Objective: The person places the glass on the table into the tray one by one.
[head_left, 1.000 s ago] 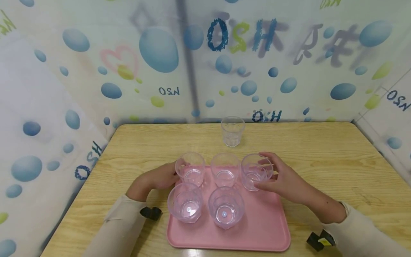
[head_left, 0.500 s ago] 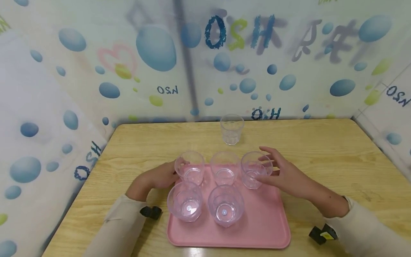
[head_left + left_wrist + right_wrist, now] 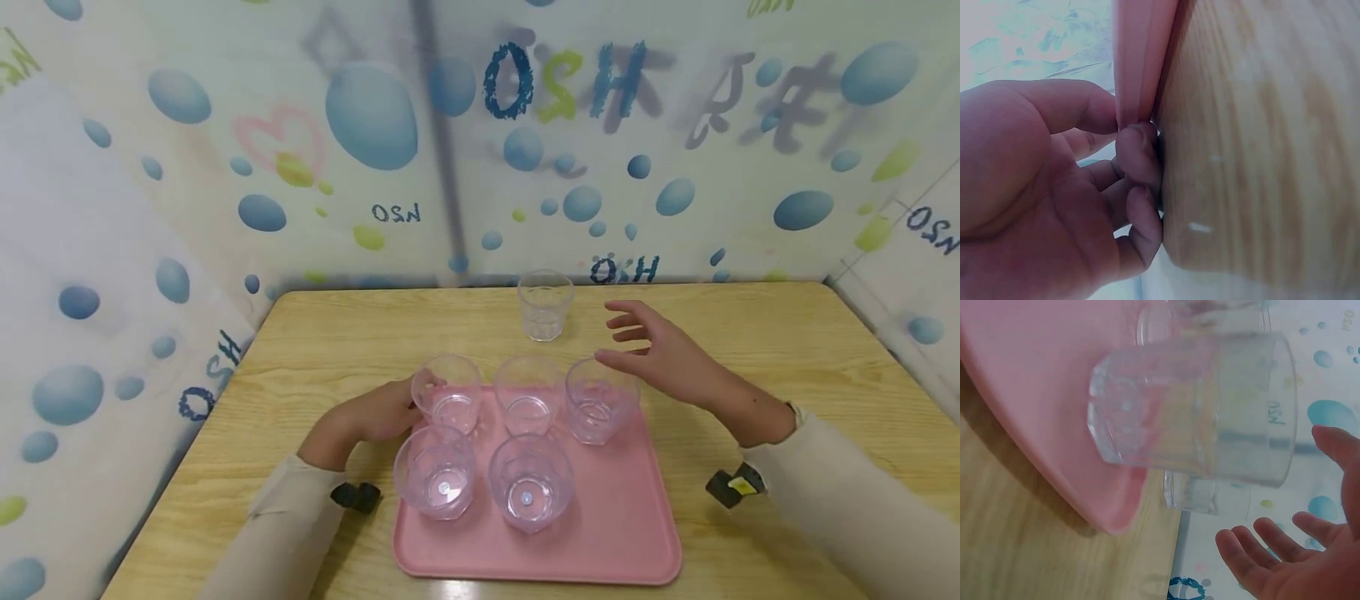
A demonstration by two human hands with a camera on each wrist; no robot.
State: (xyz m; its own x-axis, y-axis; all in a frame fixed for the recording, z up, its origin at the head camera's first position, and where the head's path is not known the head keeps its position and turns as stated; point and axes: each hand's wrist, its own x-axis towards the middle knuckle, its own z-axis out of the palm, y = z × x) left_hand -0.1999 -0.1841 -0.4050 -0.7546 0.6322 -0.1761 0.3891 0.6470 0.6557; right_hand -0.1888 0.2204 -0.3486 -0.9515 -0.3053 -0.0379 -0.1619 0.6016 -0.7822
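My left hand [image 3: 375,412] is at the far left corner of a pink tray [image 3: 622,533]. In the left wrist view its thumb and curled fingers [image 3: 1138,159] pinch the tray's edge. Several clear plastic tumblers stand upright on the tray in two rows. Above the far right tumbler [image 3: 592,421], my right hand [image 3: 663,354] hovers with its fingers spread, holding nothing. The right wrist view has that same tumbler [image 3: 1179,406] standing inside the tray's corner, with the fingertips apart from its rim. One more tumbler [image 3: 545,312] stands on the table behind the tray.
The wooden table [image 3: 337,333] meets a wall sheet [image 3: 480,192] printed with blue and green drops at its far edge. Front tumblers include a left one [image 3: 435,483] and a middle one [image 3: 529,492]. Both forearms carry black wrist devices [image 3: 735,486].
My right hand has let go of the far right tumbler and risen away toward the back of the table. The left hand stays at the tray's corner.
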